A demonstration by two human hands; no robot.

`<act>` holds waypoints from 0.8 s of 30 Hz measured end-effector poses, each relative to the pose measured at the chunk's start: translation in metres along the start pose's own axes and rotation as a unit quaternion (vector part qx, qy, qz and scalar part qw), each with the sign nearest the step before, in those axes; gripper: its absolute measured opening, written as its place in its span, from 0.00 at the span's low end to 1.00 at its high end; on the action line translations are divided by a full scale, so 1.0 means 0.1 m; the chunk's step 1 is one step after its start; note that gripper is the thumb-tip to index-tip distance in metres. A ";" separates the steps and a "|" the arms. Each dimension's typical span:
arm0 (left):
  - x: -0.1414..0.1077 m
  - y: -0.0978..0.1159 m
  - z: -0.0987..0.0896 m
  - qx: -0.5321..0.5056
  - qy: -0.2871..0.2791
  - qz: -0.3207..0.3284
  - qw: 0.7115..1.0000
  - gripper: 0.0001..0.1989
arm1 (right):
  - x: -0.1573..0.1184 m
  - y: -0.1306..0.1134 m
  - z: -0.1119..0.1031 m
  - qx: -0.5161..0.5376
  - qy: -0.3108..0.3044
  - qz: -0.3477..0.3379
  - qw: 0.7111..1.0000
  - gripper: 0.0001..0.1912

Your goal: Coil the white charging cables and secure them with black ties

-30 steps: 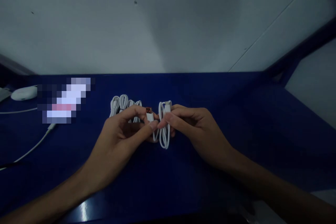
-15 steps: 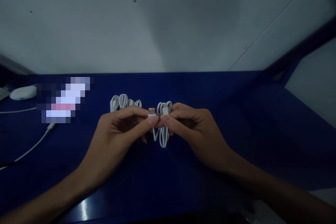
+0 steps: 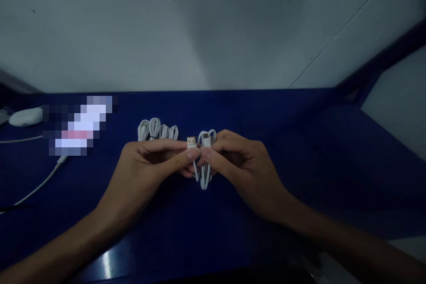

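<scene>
Between my hands, over the blue table, is a white USB cable (image 3: pixel 205 177) wound into a loose coil. My left hand (image 3: pixel 149 168) pinches the cable's USB-A plug (image 3: pixel 191 142) between thumb and index finger, its metal end pointing away from me. Beside it, my right hand (image 3: pixel 246 164) grips the other plug (image 3: pixel 206 139) together with the coil, whose loops show above and below the thumb. The two thumb tips almost meet. Just beyond my left fingers lie several more coiled white cables (image 3: pixel 155 128), their near ends hidden by that hand.
On the left of the blue table (image 3: pixel 206 239) lies a blurred-out phone (image 3: pixel 81 124) with a lit screen and a white cable (image 3: pixel 40 188) plugged in. A white rounded object (image 3: pixel 25 116) sits at the far left. A pale wall (image 3: pixel 140 31) rises behind the table.
Both plugs have tilted slightly, so their metal ends show more toward me. My left fingers have drawn closer around the coil. The whole view has shifted a little.
</scene>
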State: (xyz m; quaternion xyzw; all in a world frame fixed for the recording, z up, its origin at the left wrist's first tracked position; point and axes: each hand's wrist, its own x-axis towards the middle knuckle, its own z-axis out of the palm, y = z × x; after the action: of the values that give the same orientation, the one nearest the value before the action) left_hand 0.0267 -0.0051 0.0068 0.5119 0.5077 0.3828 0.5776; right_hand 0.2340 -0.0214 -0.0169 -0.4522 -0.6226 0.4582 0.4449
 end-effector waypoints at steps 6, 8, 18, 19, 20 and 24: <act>0.00 -0.05 -0.04 -0.003 -0.011 -0.021 1.000 0.05 | -0.01 0.00 -0.01 0.007 -0.021 0.025 0.999 0.14; 0.00 -0.06 -0.04 -0.005 -0.013 -0.024 1.000 0.07 | -0.01 0.00 -0.02 0.007 -0.031 0.033 0.999 0.15; -0.02 0.01 0.00 0.002 -0.011 0.002 1.000 0.06 | 0.01 -0.03 -0.08 0.016 -0.065 0.028 0.997 0.17; -0.02 0.01 0.00 0.001 -0.010 0.007 1.000 0.07 | 0.01 -0.03 -0.08 0.013 -0.065 0.027 0.997 0.17; -0.01 0.01 0.00 0.003 -0.012 0.007 1.000 0.06 | 0.01 -0.03 -0.09 0.012 -0.064 0.024 0.998 0.16; -0.01 0.01 -0.02 0.005 -0.014 0.012 1.000 0.06 | 0.01 -0.04 -0.09 0.016 -0.063 0.024 0.998 0.15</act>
State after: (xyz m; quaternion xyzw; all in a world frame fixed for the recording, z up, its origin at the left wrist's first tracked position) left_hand 0.0251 -0.0054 0.0082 0.5261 0.4953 0.3800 0.5776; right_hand 0.2418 -0.0195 -0.0117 -0.4300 -0.6311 0.5058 0.4012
